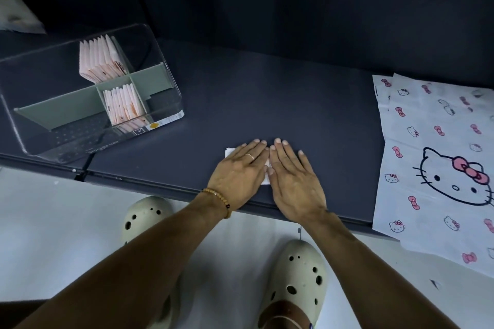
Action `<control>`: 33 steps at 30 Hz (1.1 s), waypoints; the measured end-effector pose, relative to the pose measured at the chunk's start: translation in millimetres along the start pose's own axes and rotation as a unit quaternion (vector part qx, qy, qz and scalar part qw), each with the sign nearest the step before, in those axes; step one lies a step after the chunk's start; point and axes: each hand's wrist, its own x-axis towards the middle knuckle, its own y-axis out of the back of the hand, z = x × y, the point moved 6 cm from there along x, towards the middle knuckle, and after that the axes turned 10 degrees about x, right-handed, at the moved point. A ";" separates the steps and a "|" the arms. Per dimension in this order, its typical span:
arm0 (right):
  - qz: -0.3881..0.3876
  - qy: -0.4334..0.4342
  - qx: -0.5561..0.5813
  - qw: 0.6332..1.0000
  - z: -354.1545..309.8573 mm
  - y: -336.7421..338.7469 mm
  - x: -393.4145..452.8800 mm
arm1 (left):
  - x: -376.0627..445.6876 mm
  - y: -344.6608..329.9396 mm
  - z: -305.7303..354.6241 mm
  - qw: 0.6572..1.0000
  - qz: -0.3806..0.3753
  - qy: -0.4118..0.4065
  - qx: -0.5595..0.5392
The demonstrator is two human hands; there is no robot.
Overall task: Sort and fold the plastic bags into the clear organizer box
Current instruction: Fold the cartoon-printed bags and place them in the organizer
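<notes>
Hands lie side by side, flat and palm down near the front edge of the dark desk; the left hand and the right hand have their fingers straight and close together, index fingers almost touching, pressing on a small folded white bag of which only a corner beside the left hand and a sliver between the two hands show; both forearms reach in from below, wrists low, a beaded bracelet on the left wrist and a ring on the left hand.

By my reading, this is the flattening of a fold nearly finished; the packet looks small enough to go into the box, though most of it is hidden under the palms.

To the left, well apart from the hands, stands the clear organizer box with grey-green dividers; two compartments already hold upright rows of folded pinkish bags, and the other compartments look unfilled.

At the right end of the desk, flat Hello Kitty printed bags lie unfolded and overlapping, hanging partly over the front edge; at least two layers show, so some work is left; how many remain I cannot tell.

Below the desk, cream perforated clogs rest on a pale floor.
</notes>
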 end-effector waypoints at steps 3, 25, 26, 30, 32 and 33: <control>0.006 0.001 0.012 1.000 -1.6 3.2 0.1 | -3.0 -0.2 -14.0 0.999 0.006 -0.029 -0.021; 0.046 0.012 0.035 0.998 0.0 9.6 -2.8 | 13.6 8.8 -44.2 0.968 -0.198 0.139 -0.069; 0.048 0.010 0.038 0.998 -0.1 10.5 -2.8 | 13.2 8.5 -44.4 0.964 -0.211 0.143 -0.073; 0.039 -0.011 0.082 0.996 2.2 10.7 -0.9 | 7.0 11.8 -42.3 0.965 -0.203 0.140 -0.091; 0.038 -0.037 0.138 0.989 3.3 12.9 1.2 | 1.1 16.4 -44.2 0.956 -0.191 0.155 -0.156; 0.045 -0.059 0.184 0.980 3.2 17.8 2.5 | -1.8 19.1 -47.1 0.946 -0.183 0.166 -0.208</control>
